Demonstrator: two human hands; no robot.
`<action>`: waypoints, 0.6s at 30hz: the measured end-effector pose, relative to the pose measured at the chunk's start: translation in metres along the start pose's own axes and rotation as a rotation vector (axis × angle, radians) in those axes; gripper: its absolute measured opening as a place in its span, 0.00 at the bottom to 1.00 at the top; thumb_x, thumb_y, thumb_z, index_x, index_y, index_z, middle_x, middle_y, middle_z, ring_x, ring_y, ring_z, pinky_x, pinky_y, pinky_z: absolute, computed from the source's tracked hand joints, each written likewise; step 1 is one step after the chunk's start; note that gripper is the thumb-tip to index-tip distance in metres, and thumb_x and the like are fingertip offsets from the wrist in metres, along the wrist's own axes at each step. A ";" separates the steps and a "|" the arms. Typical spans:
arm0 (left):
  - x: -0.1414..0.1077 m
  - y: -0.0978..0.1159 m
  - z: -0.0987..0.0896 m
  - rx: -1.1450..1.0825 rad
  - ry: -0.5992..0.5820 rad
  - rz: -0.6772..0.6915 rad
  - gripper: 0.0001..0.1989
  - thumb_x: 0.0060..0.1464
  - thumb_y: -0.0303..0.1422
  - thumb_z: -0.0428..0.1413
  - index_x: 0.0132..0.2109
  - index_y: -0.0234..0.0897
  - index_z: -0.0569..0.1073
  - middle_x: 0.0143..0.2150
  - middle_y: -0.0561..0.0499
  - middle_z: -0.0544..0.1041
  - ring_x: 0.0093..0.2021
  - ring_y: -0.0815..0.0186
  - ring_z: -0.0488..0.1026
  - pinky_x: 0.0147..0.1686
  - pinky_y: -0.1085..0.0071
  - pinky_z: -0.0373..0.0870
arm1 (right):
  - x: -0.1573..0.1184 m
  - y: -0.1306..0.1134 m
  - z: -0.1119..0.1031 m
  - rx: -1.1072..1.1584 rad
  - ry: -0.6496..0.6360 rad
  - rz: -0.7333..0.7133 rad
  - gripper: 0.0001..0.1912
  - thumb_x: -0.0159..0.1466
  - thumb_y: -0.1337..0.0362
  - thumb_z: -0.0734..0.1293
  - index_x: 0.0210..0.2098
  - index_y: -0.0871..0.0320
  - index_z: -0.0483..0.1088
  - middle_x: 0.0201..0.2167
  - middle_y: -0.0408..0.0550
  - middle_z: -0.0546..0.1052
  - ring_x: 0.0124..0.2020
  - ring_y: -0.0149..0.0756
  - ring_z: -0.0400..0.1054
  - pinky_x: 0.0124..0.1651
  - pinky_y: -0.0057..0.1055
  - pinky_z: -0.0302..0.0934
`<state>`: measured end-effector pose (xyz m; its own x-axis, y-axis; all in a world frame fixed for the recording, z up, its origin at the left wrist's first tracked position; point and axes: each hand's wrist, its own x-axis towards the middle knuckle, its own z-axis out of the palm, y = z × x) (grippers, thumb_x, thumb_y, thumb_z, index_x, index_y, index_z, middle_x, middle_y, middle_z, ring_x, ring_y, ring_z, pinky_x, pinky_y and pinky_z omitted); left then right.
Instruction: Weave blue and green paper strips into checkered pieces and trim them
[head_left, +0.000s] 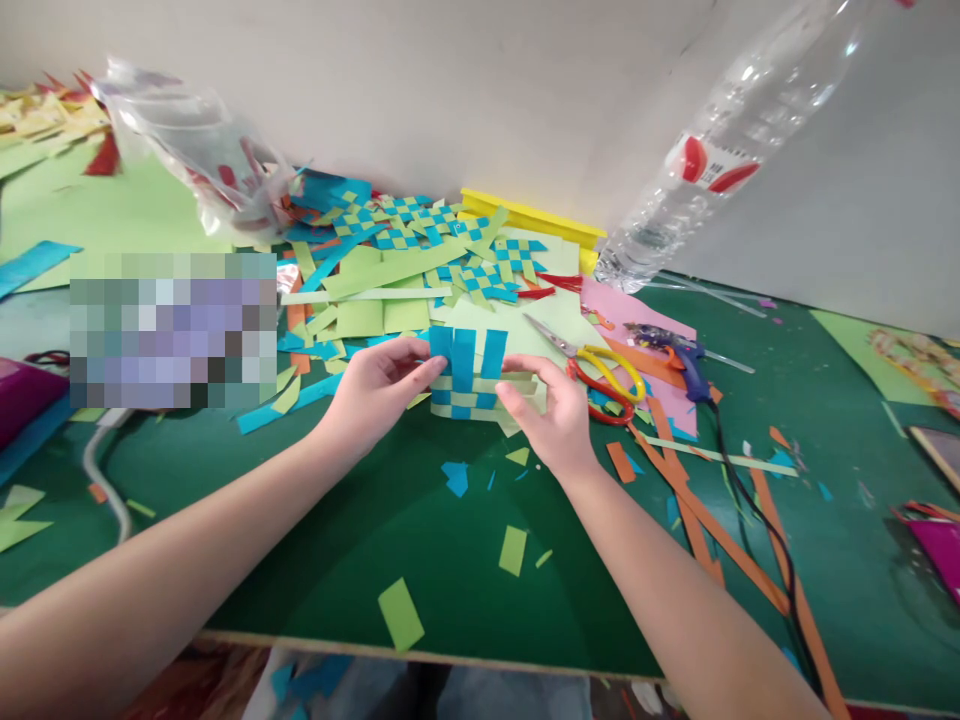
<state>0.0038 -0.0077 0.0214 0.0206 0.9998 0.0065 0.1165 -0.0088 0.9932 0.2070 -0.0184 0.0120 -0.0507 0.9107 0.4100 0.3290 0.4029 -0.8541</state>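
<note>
Blue and pale green paper strips form a small woven piece [463, 385], held upright just above the green tabletop. Several blue strip ends stand up from it, and pale green ends stick out at its right side. My left hand [379, 385] pinches its left edge between thumb and fingers. At the right edge, my right hand [551, 405] curls around the pale green ends, thumb in front and fingers partly hidden behind. Scissors [615, 370] with yellow and red handles lie beside my right hand, blades pointing toward the weave.
Woven blue-green pieces [420, 225] and loose strips pile up behind. A blue glue gun [694, 375] with a black cord lies right. A plastic bottle [697, 170] leans against the wall. A bagged cup [202, 150] stands left, near a blurred-out patch. Paper scraps [401, 612] dot the green table [315, 560].
</note>
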 end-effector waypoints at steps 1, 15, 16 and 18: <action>0.001 0.000 0.000 -0.022 0.020 -0.019 0.15 0.49 0.44 0.62 0.35 0.37 0.74 0.31 0.53 0.75 0.31 0.71 0.72 0.33 0.75 0.70 | 0.000 0.001 0.000 0.038 -0.012 0.038 0.14 0.58 0.56 0.70 0.42 0.53 0.72 0.40 0.45 0.79 0.45 0.37 0.72 0.54 0.40 0.65; 0.004 -0.006 -0.001 -0.247 -0.044 -0.085 0.24 0.53 0.52 0.55 0.45 0.36 0.74 0.42 0.45 0.77 0.42 0.60 0.75 0.37 0.68 0.74 | 0.003 0.015 0.003 0.215 0.066 0.162 0.09 0.57 0.59 0.71 0.36 0.54 0.73 0.36 0.43 0.78 0.39 0.32 0.72 0.49 0.35 0.67; 0.004 -0.006 -0.001 -0.251 -0.066 -0.081 0.25 0.53 0.52 0.55 0.47 0.36 0.74 0.44 0.45 0.77 0.43 0.58 0.75 0.37 0.67 0.74 | 0.003 0.015 0.003 0.206 0.059 0.163 0.09 0.57 0.59 0.71 0.36 0.54 0.73 0.36 0.43 0.78 0.39 0.32 0.72 0.49 0.35 0.67; 0.003 -0.004 -0.001 -0.218 -0.107 -0.067 0.24 0.51 0.50 0.58 0.48 0.37 0.74 0.46 0.45 0.78 0.44 0.58 0.75 0.39 0.67 0.74 | 0.002 0.013 0.003 0.183 0.039 0.164 0.09 0.57 0.59 0.71 0.36 0.54 0.74 0.36 0.43 0.78 0.38 0.32 0.71 0.49 0.35 0.67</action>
<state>0.0027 -0.0048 0.0178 0.1268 0.9900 -0.0614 -0.0952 0.0738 0.9927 0.2085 -0.0106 0.0009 0.0270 0.9624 0.2703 0.1531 0.2632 -0.9525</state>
